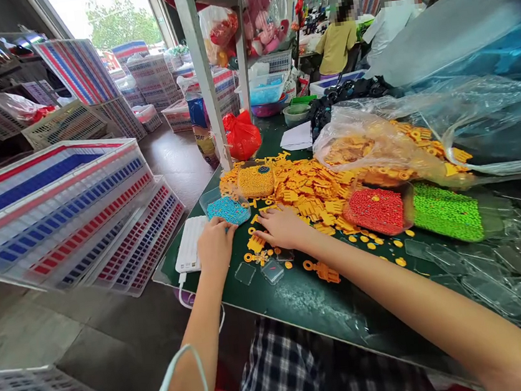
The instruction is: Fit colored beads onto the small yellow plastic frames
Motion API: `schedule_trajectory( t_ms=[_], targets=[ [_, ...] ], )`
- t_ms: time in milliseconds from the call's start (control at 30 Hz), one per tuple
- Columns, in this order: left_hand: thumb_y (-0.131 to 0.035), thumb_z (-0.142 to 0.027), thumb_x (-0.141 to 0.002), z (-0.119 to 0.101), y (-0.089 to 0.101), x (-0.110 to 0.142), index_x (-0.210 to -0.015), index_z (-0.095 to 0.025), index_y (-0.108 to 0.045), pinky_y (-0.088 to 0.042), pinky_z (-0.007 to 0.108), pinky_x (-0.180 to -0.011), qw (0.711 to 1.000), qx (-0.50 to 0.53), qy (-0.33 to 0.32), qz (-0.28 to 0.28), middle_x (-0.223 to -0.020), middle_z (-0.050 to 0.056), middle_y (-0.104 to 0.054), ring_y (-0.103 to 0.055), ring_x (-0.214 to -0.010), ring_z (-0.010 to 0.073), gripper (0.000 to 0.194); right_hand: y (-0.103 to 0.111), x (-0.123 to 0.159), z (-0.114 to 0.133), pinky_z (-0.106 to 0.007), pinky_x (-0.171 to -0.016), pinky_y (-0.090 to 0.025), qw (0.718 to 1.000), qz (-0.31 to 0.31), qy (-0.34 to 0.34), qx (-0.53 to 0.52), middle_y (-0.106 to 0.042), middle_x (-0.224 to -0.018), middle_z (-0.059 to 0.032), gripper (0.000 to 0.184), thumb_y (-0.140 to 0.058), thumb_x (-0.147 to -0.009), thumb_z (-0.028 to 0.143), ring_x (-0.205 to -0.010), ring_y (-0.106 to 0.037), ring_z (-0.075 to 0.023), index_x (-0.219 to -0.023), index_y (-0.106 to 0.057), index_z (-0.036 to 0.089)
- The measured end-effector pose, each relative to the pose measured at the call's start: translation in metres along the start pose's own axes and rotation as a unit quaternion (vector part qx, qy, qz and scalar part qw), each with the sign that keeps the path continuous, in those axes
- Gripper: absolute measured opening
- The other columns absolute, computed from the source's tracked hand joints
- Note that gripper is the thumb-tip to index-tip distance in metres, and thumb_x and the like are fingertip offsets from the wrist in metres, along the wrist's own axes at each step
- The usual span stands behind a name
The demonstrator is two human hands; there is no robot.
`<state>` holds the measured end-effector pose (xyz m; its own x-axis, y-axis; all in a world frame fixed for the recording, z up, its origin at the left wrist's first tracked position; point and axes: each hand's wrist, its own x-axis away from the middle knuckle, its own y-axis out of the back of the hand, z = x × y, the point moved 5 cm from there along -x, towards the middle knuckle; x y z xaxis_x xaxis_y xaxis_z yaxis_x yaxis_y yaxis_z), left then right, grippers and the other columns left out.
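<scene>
My left hand is at the near rim of a clear tub of small blue beads, its fingers curled together. What they hold, if anything, is too small to make out. My right hand rests low over loose yellow plastic pieces, palm down with fingers stretched and slightly apart. Past it spreads a large heap of flat yellow pieces. A tub of yellow beads stands behind the blue one. Two small clear square plates lie in front of my hands, near a yellow ringed piece.
A white power bank with a cable lies left of my left hand. Tubs of red beads and green beads stand right. Clear plastic cases cover the right side. Striped crates stand left; two people sit far back.
</scene>
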<state>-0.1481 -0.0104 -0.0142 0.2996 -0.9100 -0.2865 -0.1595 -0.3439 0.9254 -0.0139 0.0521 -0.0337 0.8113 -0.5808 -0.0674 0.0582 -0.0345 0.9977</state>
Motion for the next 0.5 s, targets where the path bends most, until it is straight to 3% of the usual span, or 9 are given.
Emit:
schedule_trajectory(
  t_ms=[267, 400, 500],
  targets=[
    [-0.062, -0.030, -0.090, -0.026, 0.002, 0.023, -0.082, -0.022, -0.075, -0.042, 0.026, -0.058, 1.000, -0.006, -0.005, 0.011, -0.096, 0.004, -0.071, -0.064, -0.090, 0.0212, 0.017, 0.006, 0.019, -0.011, -0.046, -0.105, -0.034, 1.000, -0.013, -0.014, 0.017, -0.056, -0.134, -0.0195, 0.048, -0.038, -0.098, 0.042, -0.127, -0.048, -0.0307, -0.122, -0.062, 0.007],
    [-0.063, -0.031, -0.089, -0.028, -0.002, 0.021, -0.083, -0.022, -0.075, -0.041, 0.026, -0.056, 0.999, 0.027, -0.004, 0.020, -0.097, 0.004, -0.071, -0.065, -0.089, 0.0212, 0.017, 0.017, 0.054, -0.023, -0.046, -0.105, -0.037, 0.998, -0.055, -0.004, 0.014, -0.057, -0.133, -0.0175, 0.044, -0.041, -0.097, 0.038, -0.128, -0.048, -0.0307, -0.124, -0.060, 0.008],
    [-0.064, -0.031, -0.088, -0.026, -0.003, 0.015, -0.082, -0.022, -0.075, -0.042, 0.026, -0.059, 0.995, 0.079, -0.040, 0.042, -0.099, 0.003, -0.071, -0.065, -0.083, 0.0190, 0.016, 0.032, 0.093, -0.040, -0.046, -0.100, -0.042, 0.994, -0.105, 0.010, -0.024, -0.061, -0.129, -0.0144, 0.040, -0.041, -0.097, 0.035, -0.124, -0.051, -0.0295, -0.125, -0.060, 0.012]
  ],
)
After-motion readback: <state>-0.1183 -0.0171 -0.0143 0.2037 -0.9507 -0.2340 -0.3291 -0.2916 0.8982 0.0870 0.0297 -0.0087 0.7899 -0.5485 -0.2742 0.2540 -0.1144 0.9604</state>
